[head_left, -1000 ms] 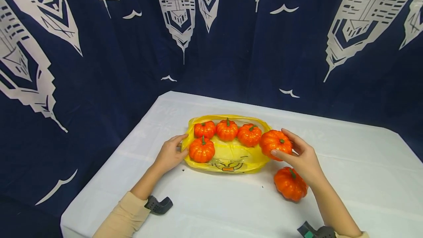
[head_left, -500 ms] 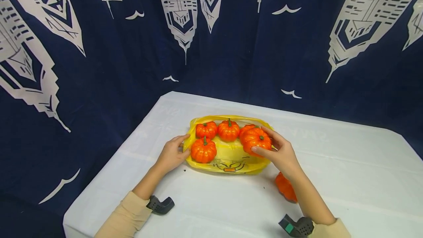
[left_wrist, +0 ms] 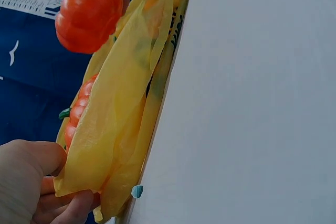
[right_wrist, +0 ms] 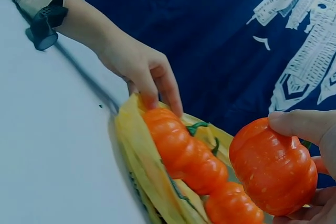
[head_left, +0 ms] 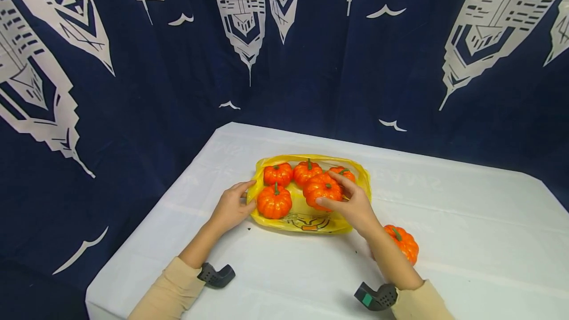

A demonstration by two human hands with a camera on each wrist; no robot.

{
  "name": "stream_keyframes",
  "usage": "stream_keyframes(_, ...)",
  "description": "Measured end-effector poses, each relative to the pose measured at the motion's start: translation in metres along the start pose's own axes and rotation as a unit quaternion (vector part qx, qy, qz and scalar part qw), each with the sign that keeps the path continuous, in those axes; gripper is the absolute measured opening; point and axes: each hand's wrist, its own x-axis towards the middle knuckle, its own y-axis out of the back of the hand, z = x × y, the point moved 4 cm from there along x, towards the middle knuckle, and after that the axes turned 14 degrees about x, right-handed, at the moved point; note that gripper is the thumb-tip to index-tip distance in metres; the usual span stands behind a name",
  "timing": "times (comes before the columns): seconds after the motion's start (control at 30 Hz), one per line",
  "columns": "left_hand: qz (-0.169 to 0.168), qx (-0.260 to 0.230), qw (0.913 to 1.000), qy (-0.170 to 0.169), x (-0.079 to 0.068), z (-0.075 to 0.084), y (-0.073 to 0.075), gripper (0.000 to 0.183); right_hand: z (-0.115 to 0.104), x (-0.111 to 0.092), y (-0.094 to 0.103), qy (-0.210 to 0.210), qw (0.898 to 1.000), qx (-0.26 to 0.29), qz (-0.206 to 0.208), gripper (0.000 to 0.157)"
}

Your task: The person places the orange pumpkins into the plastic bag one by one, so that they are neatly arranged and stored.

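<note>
A yellow plastic bag (head_left: 365,184) lies spread on the table with its mouth facing up. My left hand (head_left: 230,206) pinches its left rim; in the left wrist view the thumb and fingers (left_wrist: 52,158) are on either side of the film. Over the bag's right half, my right hand (head_left: 355,210) grips a glossy orange pumpkin (head_left: 321,191) with a green stem, thumb in front and fingers behind. Inside the bag sit several similar pumpkins: one at the front left (head_left: 274,202) and a row along the back (head_left: 305,171), the rightmost partly hidden by the held one.
Another orange pumpkin (head_left: 406,247) rests on the white-covered table (head_left: 467,231) right of the bag, partly behind my right forearm. A dark blue curtain (head_left: 311,88) with white building prints hangs behind the table. A dark speck (head_left: 249,228) lies near the bag's front left.
My right hand has carried its pumpkin leftward from the bag's right edge to over the bag's interior. The left hand keeps its place on the rim.
</note>
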Motion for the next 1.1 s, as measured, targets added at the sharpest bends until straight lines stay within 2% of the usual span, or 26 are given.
stream_keyframes(0.23, 0.0, 0.0, 1.0, 0.001, 0.0, 0.001, 0.001, 0.051, 0.013, 0.01, -0.013, 0.013, 1.0, -0.011, -0.005, 0.078)
stream_keyframes(0.33, -0.001, 0.0, 1.0, 0.0, 0.0, 0.001, 0.0, 0.05, 0.019, 0.013, -0.017, 0.003, 1.0, -0.013, -0.002, 0.078)
stream_keyframes(0.77, 0.007, 0.003, 1.0, -0.002, 0.0, 0.001, 0.002, 0.05, 0.03, 0.017, -0.032, -0.005, 0.999, -0.036, 0.033, 0.075)
stream_keyframes(1.1, 0.019, 0.0, 0.9998, -0.005, 0.0, 0.003, 0.004, 0.05, 0.039, 0.017, -0.036, 0.013, 0.998, -0.047, 0.049, 0.076)
